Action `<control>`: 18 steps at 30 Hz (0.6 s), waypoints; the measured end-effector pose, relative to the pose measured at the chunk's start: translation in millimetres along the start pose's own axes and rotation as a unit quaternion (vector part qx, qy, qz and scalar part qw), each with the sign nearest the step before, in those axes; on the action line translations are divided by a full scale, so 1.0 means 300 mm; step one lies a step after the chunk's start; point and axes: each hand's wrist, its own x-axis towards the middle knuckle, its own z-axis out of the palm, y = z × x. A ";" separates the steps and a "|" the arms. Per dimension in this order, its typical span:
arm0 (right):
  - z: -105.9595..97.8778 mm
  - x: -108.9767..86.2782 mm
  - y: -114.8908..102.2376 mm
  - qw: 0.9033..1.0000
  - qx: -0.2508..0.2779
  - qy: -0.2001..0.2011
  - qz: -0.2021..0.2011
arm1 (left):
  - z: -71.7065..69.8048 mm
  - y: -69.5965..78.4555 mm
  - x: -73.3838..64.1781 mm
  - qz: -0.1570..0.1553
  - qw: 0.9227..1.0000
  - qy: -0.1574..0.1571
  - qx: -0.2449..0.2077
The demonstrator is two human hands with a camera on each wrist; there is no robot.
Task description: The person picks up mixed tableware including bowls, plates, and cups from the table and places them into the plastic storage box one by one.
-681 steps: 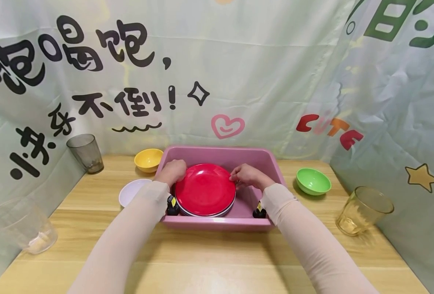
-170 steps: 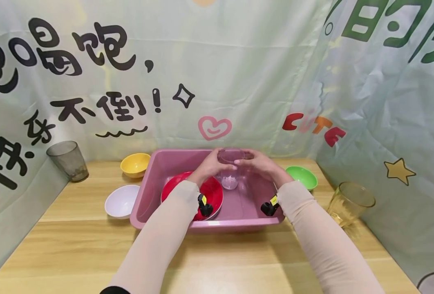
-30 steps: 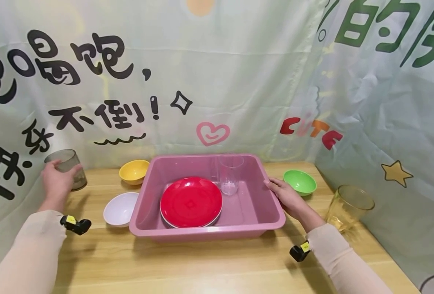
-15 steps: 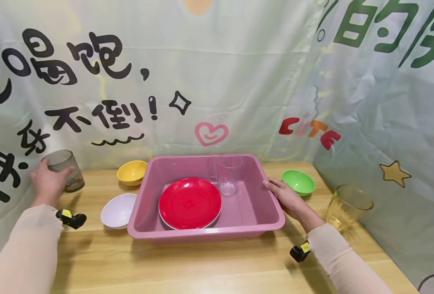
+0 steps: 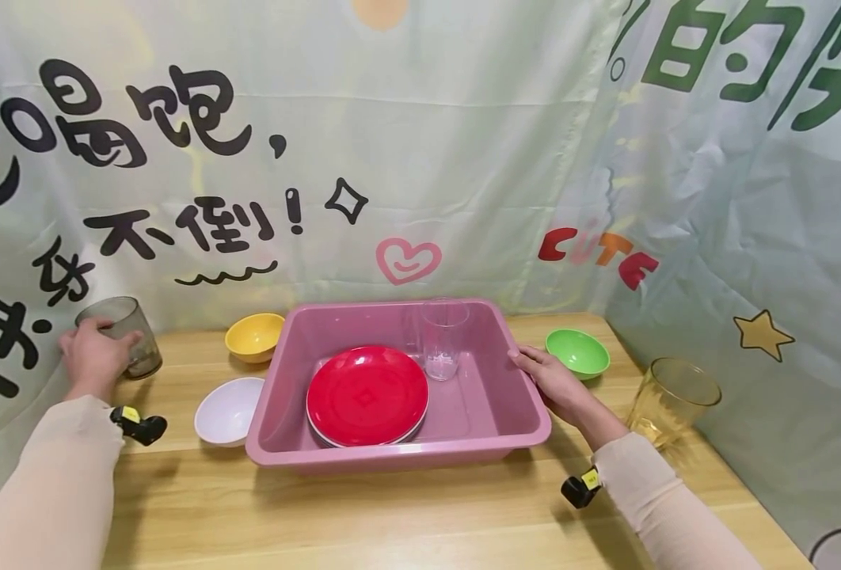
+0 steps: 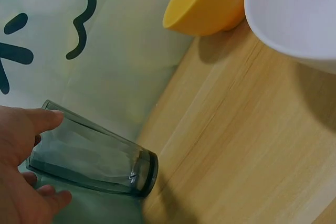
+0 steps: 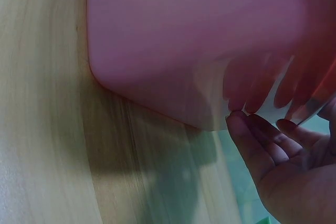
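At the far left of the table, a transparent grey cup (image 5: 138, 336) stands by the curtain. My left hand (image 5: 96, 356) is spread about its upper part. In the left wrist view the thumb lies along the cup's rim and the other fingers are at its opposite side, apart from one another. My right hand (image 5: 556, 384) touches the right outer side of the pink basin (image 5: 399, 455), fingertips right at the wall in the right wrist view. Inside the basin lie a stack of plates, a red plate (image 5: 367, 396) on top, and a clear cup (image 5: 443, 340) standing upright.
Left of the basin are a yellow bowl (image 5: 254, 338) and a white bowl (image 5: 228, 412). A green bowl (image 5: 577, 354) and a transparent amber cup (image 5: 673, 404) stand on its right. A printed curtain (image 5: 463, 158) encloses the wooden table (image 5: 406, 514).
Since the oldest frame, the clear cup went from the left of the table into the basin. In the last second, my left hand shifted slightly left at the grey cup; my right hand stayed put.
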 end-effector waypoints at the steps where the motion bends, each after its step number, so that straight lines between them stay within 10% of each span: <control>1: 0.000 0.000 0.000 1.000 -0.001 0.000 -0.001 | -0.001 -0.002 0.000 0.004 1.000 0.006 -0.001; 18: 0.002 -0.003 -0.003 1.000 0.000 -0.001 0.005 | -0.017 -0.074 -0.015 0.121 0.991 0.051 -0.027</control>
